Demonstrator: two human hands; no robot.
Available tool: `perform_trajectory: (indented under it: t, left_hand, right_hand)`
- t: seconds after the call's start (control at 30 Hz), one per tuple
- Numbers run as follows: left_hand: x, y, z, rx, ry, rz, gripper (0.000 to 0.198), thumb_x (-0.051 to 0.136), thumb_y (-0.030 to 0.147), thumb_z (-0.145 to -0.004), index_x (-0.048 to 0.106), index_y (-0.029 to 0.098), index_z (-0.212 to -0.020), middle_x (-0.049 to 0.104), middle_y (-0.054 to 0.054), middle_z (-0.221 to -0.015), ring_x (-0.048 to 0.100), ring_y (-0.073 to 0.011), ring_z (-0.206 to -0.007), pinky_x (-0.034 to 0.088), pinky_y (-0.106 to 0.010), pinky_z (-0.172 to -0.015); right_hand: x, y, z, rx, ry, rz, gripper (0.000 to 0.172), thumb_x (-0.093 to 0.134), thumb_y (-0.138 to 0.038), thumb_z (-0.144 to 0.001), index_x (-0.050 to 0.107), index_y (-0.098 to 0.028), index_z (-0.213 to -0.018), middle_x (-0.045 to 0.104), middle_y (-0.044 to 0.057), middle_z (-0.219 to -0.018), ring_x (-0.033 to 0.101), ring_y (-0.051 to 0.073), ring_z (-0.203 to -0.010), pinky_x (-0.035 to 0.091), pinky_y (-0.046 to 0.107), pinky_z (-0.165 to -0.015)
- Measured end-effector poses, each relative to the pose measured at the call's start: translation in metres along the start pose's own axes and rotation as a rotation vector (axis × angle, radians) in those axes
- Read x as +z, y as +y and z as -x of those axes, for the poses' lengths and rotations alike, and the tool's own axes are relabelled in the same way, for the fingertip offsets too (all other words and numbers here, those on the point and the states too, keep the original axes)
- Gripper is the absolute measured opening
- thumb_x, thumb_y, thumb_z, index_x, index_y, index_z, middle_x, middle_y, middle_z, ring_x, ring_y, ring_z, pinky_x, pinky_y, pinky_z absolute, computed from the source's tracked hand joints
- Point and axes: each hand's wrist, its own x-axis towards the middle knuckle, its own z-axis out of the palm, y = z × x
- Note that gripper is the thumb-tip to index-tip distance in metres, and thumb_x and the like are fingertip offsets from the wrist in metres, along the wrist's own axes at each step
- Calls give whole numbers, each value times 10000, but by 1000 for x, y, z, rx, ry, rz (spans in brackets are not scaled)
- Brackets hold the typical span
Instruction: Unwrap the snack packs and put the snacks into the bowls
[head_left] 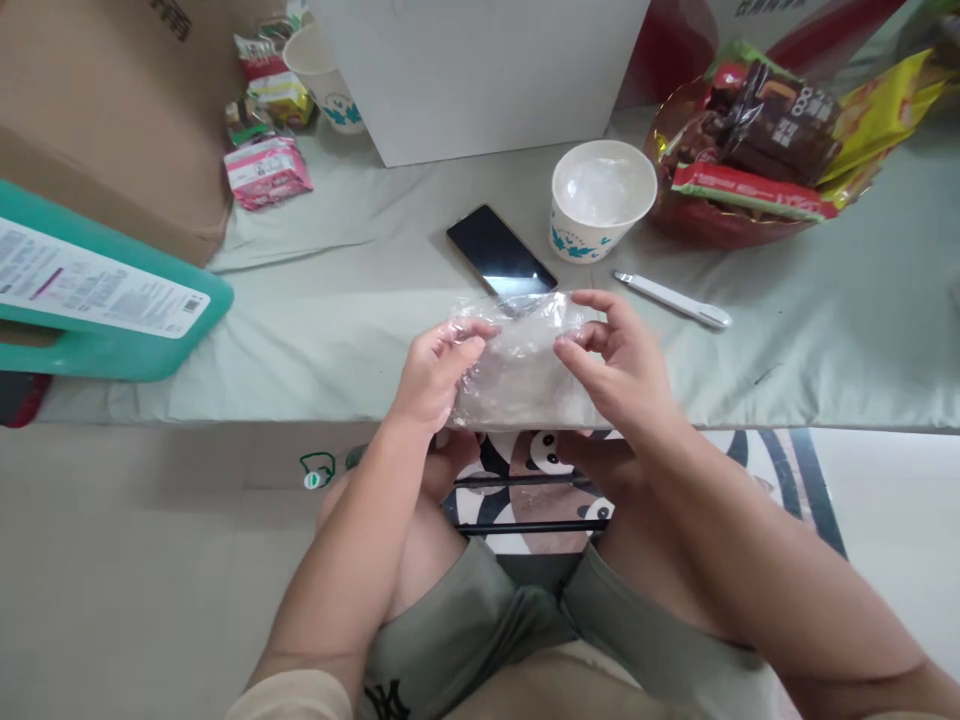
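Observation:
A clear, crinkled plastic bag [525, 375] is stretched between my two hands at the front edge of the table. My left hand [439, 370] pinches its left side between thumb and fingers. On the other side, my right hand [619, 355] has its thumb and bent fingers at the bag's upper right edge, with the index finger raised. Just beyond the bag lies a dark phone [502, 250], its near end partly behind the plastic. A paper cup [592, 235] with blue-green leaf prints stands behind my right hand and has clear plastic inside. To its right rests a white utility knife [671, 298].
A red bowl [720, 230] of packaged snacks stands at the back right. A white box [495, 80] blocks the back middle. Leftward are a teal jug [195, 330], a cardboard box [112, 110], a pink packet [268, 172] and another paper cup [330, 90].

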Motion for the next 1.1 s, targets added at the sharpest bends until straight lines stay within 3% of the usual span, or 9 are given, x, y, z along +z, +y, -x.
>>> perform_trajectory:
  t: [0.13,0.23,0.3,0.4,0.57,0.67,0.8,0.93,1.1]
  left_hand:
    - [2,5,3,-37,-107,119,342,916,336,-612,726,188,-856,743,-37,-930,739,-211,-959,608,-308,-812]
    - [1,7,7,-86,-157,162,391,913,302,-609,691,198,-914,718,-26,-940,748,-221,-926,622,-298,-707]
    - [-1,6,9,-102,-159,147,405,892,303,-638,675,204,-966,710,-22,-910,735,-196,-841,614,-287,-657]
    - [-5,2,9,-78,-109,116,386,878,309,-659,653,208,-955,679,-6,-870,697,-151,-747,597,-262,-619]
    - [-10,-1,4,42,32,125,481,897,356,-673,601,258,-1040,643,-12,-1177,715,-135,-852,562,-218,-608]
    - [-10,-1,4,-111,-100,169,649,883,508,-684,582,276,-1211,670,-69,-1261,734,-208,-929,583,-276,-643]
    - [-6,1,8,-316,-324,79,551,895,490,-643,702,174,-1052,761,-90,-975,723,-208,-764,521,-261,-562]
    - [-2,4,8,-248,-238,10,289,845,359,-674,708,152,-822,741,-42,-749,657,-142,-596,472,-241,-506]
    - [-5,9,8,-219,-215,-48,335,805,360,-742,710,178,-1007,662,29,-559,587,-112,-435,404,-209,-407]
  right_hand:
    - [3,5,-7,-18,138,-9,507,739,-339,-792,548,-280,-1257,635,47,-1084,645,220,-1010,545,415,-894]
    - [6,6,-9,26,68,-195,700,820,-361,-712,491,-315,-1328,624,68,-1250,634,247,-1131,555,403,-902]
    - [8,2,-6,141,-98,-321,687,837,-381,-703,521,-302,-1308,677,62,-1140,669,236,-1005,570,388,-822]
    - [10,-5,-2,268,-244,-360,370,812,-389,-732,650,-224,-1021,662,19,-793,620,169,-712,521,324,-651]
    - [12,-8,-4,237,-24,-438,245,795,-345,-694,607,-209,-773,568,-42,-647,521,92,-575,423,263,-573]
    - [16,-8,-6,270,-73,-537,308,824,-378,-671,595,-214,-796,591,-45,-690,534,88,-566,439,265,-570]
    - [16,-7,-7,250,-130,-592,450,889,-442,-644,621,-231,-938,636,-37,-754,571,108,-610,482,273,-593]
    - [9,-3,-8,354,-303,-525,509,897,-483,-664,674,-217,-1037,683,1,-804,603,129,-654,483,269,-575]
    - [5,-7,-6,395,-336,-390,306,817,-415,-733,710,-195,-916,551,-49,-587,447,88,-495,338,240,-441]
